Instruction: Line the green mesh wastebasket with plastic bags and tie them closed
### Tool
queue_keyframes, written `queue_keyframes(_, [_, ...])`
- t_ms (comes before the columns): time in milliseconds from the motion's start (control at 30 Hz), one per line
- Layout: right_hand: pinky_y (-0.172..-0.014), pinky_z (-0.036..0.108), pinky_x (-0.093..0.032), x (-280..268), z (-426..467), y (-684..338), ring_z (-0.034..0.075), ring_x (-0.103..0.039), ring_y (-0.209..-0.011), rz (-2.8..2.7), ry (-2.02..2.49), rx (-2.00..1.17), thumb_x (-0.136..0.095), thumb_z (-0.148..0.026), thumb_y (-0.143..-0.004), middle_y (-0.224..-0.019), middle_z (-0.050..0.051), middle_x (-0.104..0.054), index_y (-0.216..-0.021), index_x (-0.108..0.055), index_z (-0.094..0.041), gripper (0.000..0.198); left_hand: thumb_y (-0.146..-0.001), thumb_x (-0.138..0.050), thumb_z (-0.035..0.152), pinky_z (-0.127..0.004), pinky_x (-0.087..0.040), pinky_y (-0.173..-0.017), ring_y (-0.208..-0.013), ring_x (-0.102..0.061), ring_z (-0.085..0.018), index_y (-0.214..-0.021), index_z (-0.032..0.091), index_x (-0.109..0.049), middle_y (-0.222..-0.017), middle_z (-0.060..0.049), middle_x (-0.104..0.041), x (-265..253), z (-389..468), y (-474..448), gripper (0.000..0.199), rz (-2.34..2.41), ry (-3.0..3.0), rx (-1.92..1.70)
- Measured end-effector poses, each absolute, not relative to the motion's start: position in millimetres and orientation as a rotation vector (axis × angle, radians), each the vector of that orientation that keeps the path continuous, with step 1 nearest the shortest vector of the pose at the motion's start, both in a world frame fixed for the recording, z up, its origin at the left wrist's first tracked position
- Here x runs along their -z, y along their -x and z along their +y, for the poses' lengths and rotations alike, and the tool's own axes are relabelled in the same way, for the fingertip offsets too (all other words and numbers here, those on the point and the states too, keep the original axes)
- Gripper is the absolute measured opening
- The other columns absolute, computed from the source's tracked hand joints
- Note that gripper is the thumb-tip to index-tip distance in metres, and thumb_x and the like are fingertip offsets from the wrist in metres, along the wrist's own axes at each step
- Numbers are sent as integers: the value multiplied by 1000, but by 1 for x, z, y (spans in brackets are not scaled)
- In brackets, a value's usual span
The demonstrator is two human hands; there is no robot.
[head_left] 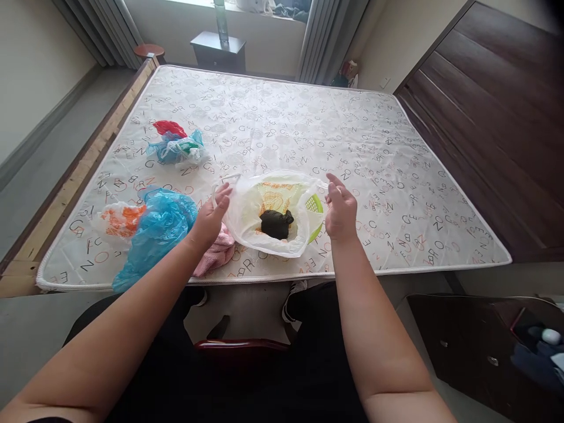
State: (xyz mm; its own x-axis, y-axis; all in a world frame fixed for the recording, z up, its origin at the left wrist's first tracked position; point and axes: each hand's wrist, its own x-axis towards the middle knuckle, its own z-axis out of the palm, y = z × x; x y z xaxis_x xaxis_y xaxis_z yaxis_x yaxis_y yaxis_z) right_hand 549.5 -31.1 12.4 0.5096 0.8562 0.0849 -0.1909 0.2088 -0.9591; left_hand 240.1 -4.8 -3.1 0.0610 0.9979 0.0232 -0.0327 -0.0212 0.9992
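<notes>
A white translucent plastic bag with orange print stands with its mouth spread on the mattress in front of me. A small knotted black bundle lies inside it. My left hand is at the bag's left handle, thumb and fingers curled about the loop. On the opposite side, my right hand pinches the other handle, its index finger partly stretched out. A green perforated basket shows at the bag's right side, partly covered by it. Beside my left wrist lies a folded pink cloth.
A crumpled blue plastic bag and a white-and-orange one lie left. Farther back is a pile of red, blue and green bags. The lettered mattress ends at a dark headboard on the right.
</notes>
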Motion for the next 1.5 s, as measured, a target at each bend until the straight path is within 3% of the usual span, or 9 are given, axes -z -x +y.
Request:
queue_keyframes(133, [-90, 43, -59, -20, -29, -561, 21, -66, -119, -597, 944, -914, -68, -49, -89, -132, 2, -70, -69, -55, -25, 34, -99, -53, 64, -48, -40, -122, -150, -46, -31, -84, 20, -74, -152, -8, -61, 2, 4, -235, 51, 917, -945, -1401])
queue_keyframes(267, [-89, 43, -61, -19, -27, -578, 21, -68, -120, -455, 881, -944, -59, -58, -92, -113, -1, -72, -84, -66, -29, 30, -104, -46, 55, -51, -48, -114, -129, -65, -29, -73, 20, -62, -123, -10, -77, -1, 16, -222, 49, 827, -626, -1557])
queue_keyframes(500, [-83, 32, -62, -8, -23, -582, 12, -69, -85, -345, 881, -954, -63, -50, -90, -88, -5, -63, -110, -67, -36, 25, -98, -47, 66, -48, -50, -113, -130, -66, -30, -112, 27, -74, -137, -9, -72, -11, 19, -214, 50, 845, -719, -1543])
queue_keyframes(667, [-78, 32, -63, -12, -21, -571, 11, -66, -77, -370, 942, -962, -67, -47, -88, -106, -4, -66, -120, -61, -38, 33, -99, -48, 69, -53, -48, -114, -123, -70, -31, -131, 29, -67, -111, -8, -79, -19, 15, -223, 55, 773, -746, -1511])
queue_keyframes(800, [-73, 29, -62, -30, -27, -554, 9, -64, -73, -575, 1056, -939, -72, -33, -86, -115, -4, -69, -132, -58, -46, 49, -96, -57, 68, -51, -52, -109, -93, -78, -27, -119, 25, -72, -62, 2, -63, -20, 1, -239, 50, 845, -965, -1722])
queue_keyframes(900, [-79, 30, -63, -47, -39, -527, 11, -65, -80, -771, 1142, -963, -70, -26, -89, -111, -2, -70, -118, -69, -39, 32, -93, -59, 70, -48, -51, -108, -84, -77, -24, -93, 25, -71, -52, 4, -51, -18, -20, -248, 47, 953, -1258, -1843])
queue_keyframes(1133, [-118, 48, -48, -57, -65, -457, 24, -58, -136, -1711, 887, -914, -68, -34, -95, -142, 2, -64, -124, -73, -35, 30, -64, -54, 101, -42, -56, -73, -66, -66, -24, -66, 24, -61, -60, -7, -62, -18, -55, -257, 77, 1034, -1587, -1020])
queue_keyframes(1367, [-102, 40, -54, -45, -63, -465, 19, -71, -102, -1682, 925, -1259, -68, -44, -97, -101, -1, -75, -126, -72, -35, 31, -70, -25, 105, -36, -48, -55, -48, -56, -19, -63, 23, -48, -52, -6, -59, -34, -49, -268, 85, 778, -1528, -641])
queue_keyframes(1500, [-80, 32, -53, -38, -58, -475, 15, -65, -81, -1675, 1039, -1332, -79, -45, -86, -84, -3, -70, -103, -75, -28, 24, -83, -36, 94, -34, -47, -57, -52, -59, -19, -59, 21, -58, -55, -9, -65, -35, -45, -266, 80, 722, -1616, -450])
